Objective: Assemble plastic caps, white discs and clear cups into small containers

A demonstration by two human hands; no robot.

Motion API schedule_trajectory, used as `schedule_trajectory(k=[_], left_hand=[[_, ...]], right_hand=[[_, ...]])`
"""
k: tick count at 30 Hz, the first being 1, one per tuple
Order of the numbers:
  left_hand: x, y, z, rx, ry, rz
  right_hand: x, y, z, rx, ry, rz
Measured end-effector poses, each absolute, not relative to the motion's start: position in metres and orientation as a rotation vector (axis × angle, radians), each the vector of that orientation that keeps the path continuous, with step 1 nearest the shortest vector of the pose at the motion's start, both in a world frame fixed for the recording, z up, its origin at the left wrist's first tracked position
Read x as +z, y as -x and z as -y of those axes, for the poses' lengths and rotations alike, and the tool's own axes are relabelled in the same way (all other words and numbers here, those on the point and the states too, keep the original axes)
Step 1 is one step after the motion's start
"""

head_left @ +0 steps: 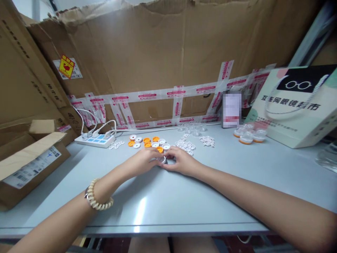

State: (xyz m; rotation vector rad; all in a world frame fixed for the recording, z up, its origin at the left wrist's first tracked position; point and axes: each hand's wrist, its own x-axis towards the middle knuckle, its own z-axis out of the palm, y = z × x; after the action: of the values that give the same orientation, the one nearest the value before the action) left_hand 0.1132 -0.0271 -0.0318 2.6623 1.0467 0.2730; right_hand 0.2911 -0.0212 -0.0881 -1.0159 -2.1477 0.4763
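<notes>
Both of my hands meet over the middle of the table, their fingers closed around a small white round plastic piece (163, 160). My left hand (146, 160) covers its left side, and my right hand (181, 161) grips it from the right. Fingers hide most of this piece. Just behind them lies a group of shallow orange round pieces (147, 144) and white round pieces (165, 146). Small white plastic parts (185, 144) are heaped behind my right hand, with a second little pile (207, 141) to their right. Several clear round covers (196, 130) stand further back.
A white power strip (95, 140) with plugged-in cables lies at the back left, small white discs (116, 144) beside it. An open cardboard box (34, 165) occupies the left. Orange-based clear containers (250, 135), a phone (231, 110) and a paper bag (292, 123) stand right.
</notes>
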Motion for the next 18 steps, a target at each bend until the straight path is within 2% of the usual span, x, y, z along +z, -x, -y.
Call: schedule_trajectory(k=[18], left_hand=[[-0.019,-0.125,0.026,0.039,-2.696,-1.201]], right_hand=[[-0.085,-0.294,0.021,0.552,1.017,2.169]])
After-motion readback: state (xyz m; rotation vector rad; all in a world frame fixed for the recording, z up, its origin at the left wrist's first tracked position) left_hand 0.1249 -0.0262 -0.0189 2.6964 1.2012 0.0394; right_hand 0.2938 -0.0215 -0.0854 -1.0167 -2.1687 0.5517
